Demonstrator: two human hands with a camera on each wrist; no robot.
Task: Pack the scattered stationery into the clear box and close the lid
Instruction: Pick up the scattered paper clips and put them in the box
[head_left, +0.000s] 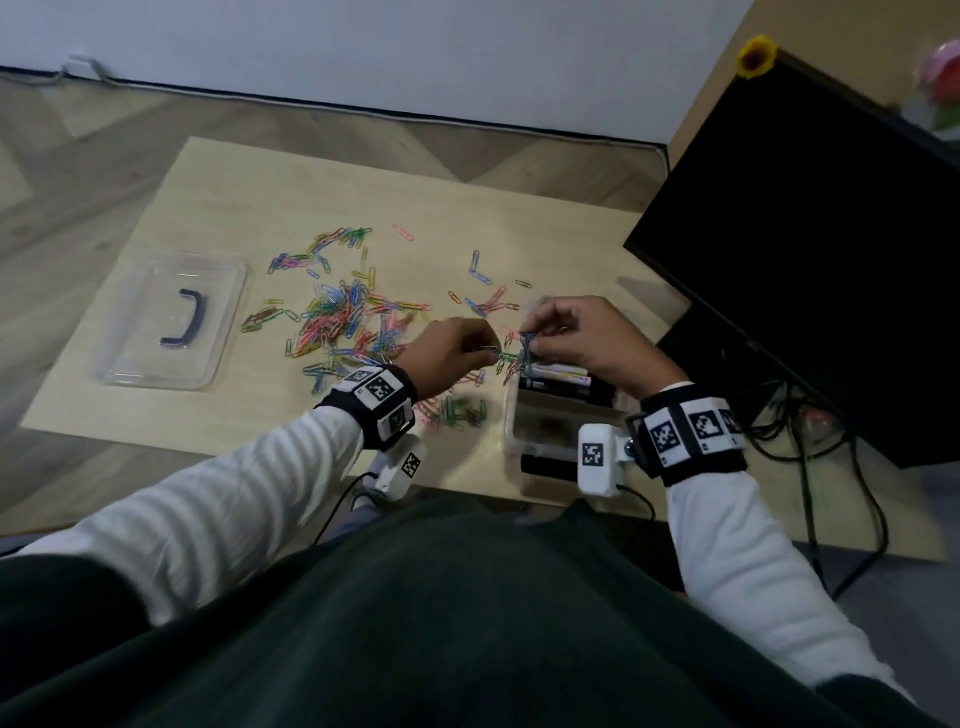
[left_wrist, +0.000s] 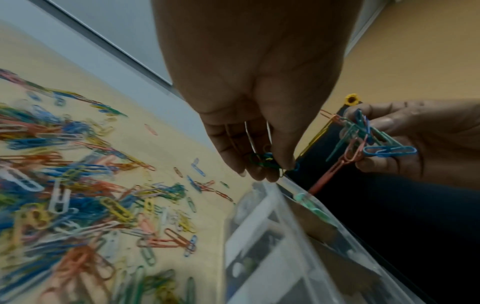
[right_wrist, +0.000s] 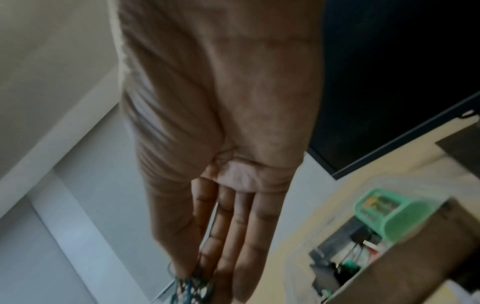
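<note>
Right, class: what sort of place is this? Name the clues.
Probably a home or office desk corner: a pale wooden table, a dark monitor with cables, and wood-plank flooring.

We see a matt, pale wood-grain table (head_left: 218, 208), a clear glossy plastic lid (head_left: 140, 332) and box (head_left: 511, 415), glossy coloured paper clips (head_left: 337, 312), white ribbed cloth sleeves (head_left: 234, 499), and a glossy black monitor (head_left: 810, 234).
</note>
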